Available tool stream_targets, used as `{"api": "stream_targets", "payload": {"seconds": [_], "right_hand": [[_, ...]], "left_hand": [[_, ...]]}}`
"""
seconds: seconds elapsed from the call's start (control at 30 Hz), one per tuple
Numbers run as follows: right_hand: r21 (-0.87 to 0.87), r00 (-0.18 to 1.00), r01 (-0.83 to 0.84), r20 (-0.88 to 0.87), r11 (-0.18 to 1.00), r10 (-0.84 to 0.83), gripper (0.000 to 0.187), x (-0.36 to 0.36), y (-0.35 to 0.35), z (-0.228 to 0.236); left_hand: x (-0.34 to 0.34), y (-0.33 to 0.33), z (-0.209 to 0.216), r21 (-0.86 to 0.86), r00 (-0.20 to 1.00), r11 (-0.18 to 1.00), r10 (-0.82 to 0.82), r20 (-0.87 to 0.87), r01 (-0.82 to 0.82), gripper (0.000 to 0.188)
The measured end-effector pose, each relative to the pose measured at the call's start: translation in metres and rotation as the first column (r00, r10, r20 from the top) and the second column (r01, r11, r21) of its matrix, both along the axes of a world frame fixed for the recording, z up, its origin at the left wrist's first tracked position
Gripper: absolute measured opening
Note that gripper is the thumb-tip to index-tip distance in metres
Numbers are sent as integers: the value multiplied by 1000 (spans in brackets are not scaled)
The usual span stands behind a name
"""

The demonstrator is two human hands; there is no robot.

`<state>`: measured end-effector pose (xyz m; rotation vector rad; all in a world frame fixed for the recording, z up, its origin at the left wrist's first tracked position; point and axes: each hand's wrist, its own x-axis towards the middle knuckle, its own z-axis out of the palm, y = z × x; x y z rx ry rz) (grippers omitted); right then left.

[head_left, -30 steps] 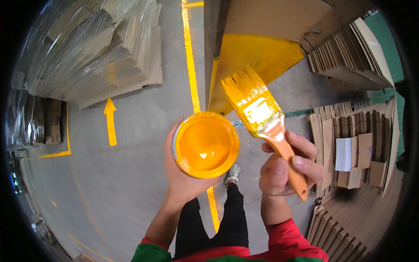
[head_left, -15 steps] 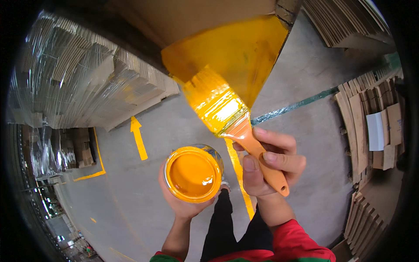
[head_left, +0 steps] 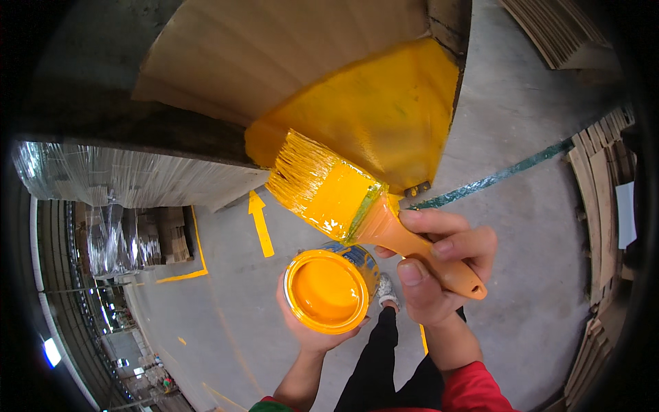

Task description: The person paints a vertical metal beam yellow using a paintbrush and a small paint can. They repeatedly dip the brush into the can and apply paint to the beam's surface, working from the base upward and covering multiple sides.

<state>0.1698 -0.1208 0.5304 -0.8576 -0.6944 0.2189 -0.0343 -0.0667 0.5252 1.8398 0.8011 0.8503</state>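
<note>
My right hand (head_left: pixel 449 264) pinches the orange handle of a wide paintbrush (head_left: pixel 343 199). Yellow paint coats the bristles, which point up and left. Behind the brush is a panel with a wet yellow painted area (head_left: pixel 371 103); whether the bristle tips touch it I cannot tell. Lower left of the brush, my left hand (head_left: pixel 305 329) wraps around an open paint can (head_left: pixel 326 292) holding yellow paint. The can is close below the brush, and part of its side hides my left fingers.
Bare brown board (head_left: pixel 288 48) continues above the painted area, with a dark beam (head_left: pixel 185 127) along its lower left. Plastic-wrapped stacks (head_left: pixel 137 175) stand at left, flat cardboard (head_left: pixel 594 199) at right. The grey floor (head_left: pixel 522 240) carries a yellow arrow (head_left: pixel 259 223) and a green line (head_left: pixel 501 175).
The brush has tilted so its bristles point further left. My view has shifted, with more of the brown board now in sight. Both hands keep their holds.
</note>
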Motion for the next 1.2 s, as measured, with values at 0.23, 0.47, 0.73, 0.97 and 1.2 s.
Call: {"api": "stream_targets", "payload": {"seconds": [0.23, 0.47, 0.73, 0.97, 1.2], "right_hand": [[153, 914, -29, -396, 988, 88, 36, 12, -11, 16], [23, 910, -126, -395, 992, 125, 40, -4, -66, 40], [-94, 847, -355, -453, 930, 277, 34, -64, -70, 24], [14, 754, -479, -505, 878, 420, 29, -103, -51, 2], [58, 753, -435, -525, 899, 398, 28, -110, -60, -3]], "left_hand": [[5, 2, -9, -20, 982, 999, -38, 183, 43, 134], [1, -1, -11, -223, 982, 971, -39, 186, 81, 127], [-34, 8, -13, -183, 984, 979, -53, 167, 84, 129], [-76, 24, -25, -226, 979, 971, -26, 203, 72, 129], [-76, 15, -19, -310, 968, 946, -14, 252, 94, 127]]}}
